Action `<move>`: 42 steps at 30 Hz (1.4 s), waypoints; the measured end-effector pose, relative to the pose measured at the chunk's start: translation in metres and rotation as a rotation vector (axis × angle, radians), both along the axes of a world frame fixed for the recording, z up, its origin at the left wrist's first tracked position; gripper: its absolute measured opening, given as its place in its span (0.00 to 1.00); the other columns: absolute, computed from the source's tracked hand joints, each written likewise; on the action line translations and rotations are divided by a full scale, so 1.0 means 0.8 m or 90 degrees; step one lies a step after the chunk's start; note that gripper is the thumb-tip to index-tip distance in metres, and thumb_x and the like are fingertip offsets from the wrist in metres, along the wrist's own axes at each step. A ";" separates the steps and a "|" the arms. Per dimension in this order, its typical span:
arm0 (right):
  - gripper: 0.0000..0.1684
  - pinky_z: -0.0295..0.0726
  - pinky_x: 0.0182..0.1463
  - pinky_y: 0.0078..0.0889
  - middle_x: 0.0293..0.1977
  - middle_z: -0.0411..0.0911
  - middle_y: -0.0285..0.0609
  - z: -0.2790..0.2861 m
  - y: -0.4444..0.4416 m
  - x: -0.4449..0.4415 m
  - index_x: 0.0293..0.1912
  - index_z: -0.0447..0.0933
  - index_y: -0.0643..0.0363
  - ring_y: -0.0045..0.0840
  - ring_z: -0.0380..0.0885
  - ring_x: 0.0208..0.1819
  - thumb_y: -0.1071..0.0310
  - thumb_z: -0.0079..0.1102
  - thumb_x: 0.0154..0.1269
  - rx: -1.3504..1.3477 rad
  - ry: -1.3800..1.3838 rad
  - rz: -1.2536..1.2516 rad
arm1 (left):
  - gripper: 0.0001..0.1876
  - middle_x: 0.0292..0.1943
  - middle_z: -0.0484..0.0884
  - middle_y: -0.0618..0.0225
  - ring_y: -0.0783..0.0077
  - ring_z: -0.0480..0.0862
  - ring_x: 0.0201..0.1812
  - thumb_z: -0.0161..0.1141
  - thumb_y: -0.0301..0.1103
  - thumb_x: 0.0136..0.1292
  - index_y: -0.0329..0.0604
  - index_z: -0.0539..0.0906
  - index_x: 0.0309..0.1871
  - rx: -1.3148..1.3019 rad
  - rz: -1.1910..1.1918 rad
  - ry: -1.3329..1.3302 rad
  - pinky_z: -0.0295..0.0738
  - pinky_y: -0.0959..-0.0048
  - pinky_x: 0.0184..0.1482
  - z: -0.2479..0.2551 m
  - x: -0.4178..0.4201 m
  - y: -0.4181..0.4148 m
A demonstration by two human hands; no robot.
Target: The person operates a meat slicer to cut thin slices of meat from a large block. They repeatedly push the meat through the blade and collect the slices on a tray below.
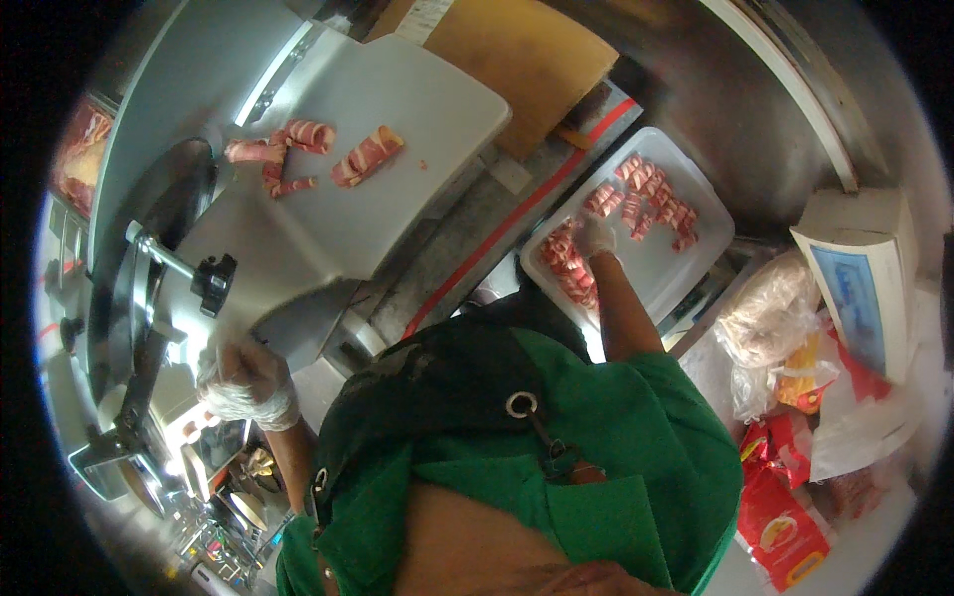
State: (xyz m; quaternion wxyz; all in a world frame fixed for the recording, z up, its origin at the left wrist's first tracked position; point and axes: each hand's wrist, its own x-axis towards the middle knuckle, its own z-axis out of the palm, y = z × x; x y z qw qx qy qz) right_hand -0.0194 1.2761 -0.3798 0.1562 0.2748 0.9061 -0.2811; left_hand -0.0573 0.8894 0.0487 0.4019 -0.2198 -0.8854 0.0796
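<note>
My right hand (595, 237), in a clear plastic glove, reaches into a translucent plastic tub (693, 272). It is among rolls of thinly sliced marbled meat (568, 261); its fingertips are partly hidden, so a grip does not show. More meat rolls (650, 186) lie in rows along the tub's far side. My left hand (246, 380), gloved too, is beside the meat slicer (261, 246), below its black knob (214, 284). Glare and the hand's own back hide what its fingers touch. Several curled slices (287, 153) and one separate roll (369, 156) rest on the slicer's pale metal surface.
Behind the slicer stands a cardboard box (514, 59). Right of the tub are a white scale-like device (857, 283) with a blue panel, a bulky clear plastic bag (771, 313) and red packets (779, 514). A larger piece of meat (80, 156) shows at far left.
</note>
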 end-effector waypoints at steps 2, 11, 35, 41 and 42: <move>0.17 0.77 0.54 0.44 0.46 0.81 0.48 0.014 -0.005 -0.020 0.51 0.78 0.45 0.44 0.79 0.51 0.62 0.52 0.62 -0.021 -0.051 0.023 | 0.06 0.16 0.73 0.62 0.59 0.70 0.14 0.57 0.21 0.55 0.43 0.73 0.27 0.000 0.019 0.003 0.63 0.64 0.19 0.002 0.002 0.004; 0.18 0.80 0.52 0.42 0.51 0.80 0.48 0.026 0.026 0.007 0.52 0.79 0.47 0.42 0.81 0.51 0.61 0.56 0.61 0.057 -0.084 -0.085 | 0.03 0.25 0.79 0.64 0.64 0.75 0.21 0.57 0.24 0.58 0.44 0.79 0.33 0.009 0.097 -0.050 0.66 0.65 0.23 -0.017 0.020 -0.032; 0.32 0.75 0.55 0.41 0.48 0.78 0.47 0.439 -0.204 -0.209 0.56 0.71 0.60 0.39 0.76 0.54 0.48 0.60 0.61 0.099 0.490 0.571 | 0.13 0.25 0.84 0.62 0.61 0.78 0.19 0.58 0.25 0.46 0.46 0.86 0.36 0.080 0.069 -0.121 0.71 0.64 0.25 0.015 0.012 -0.014; 0.26 0.77 0.49 0.35 0.43 0.80 0.45 0.424 -0.233 -0.281 0.48 0.77 0.57 0.33 0.80 0.45 0.46 0.62 0.60 -0.259 0.400 0.329 | 0.13 0.25 0.84 0.63 0.62 0.80 0.22 0.58 0.26 0.48 0.48 0.86 0.38 0.083 0.098 -0.144 0.72 0.64 0.28 0.016 0.013 -0.012; 0.26 0.78 0.48 0.34 0.41 0.81 0.46 0.424 -0.247 -0.289 0.45 0.79 0.57 0.31 0.81 0.42 0.46 0.64 0.59 -0.246 0.394 0.335 | 0.13 0.26 0.84 0.63 0.61 0.80 0.22 0.58 0.26 0.48 0.49 0.86 0.37 0.075 0.092 -0.146 0.72 0.64 0.27 0.015 0.011 -0.011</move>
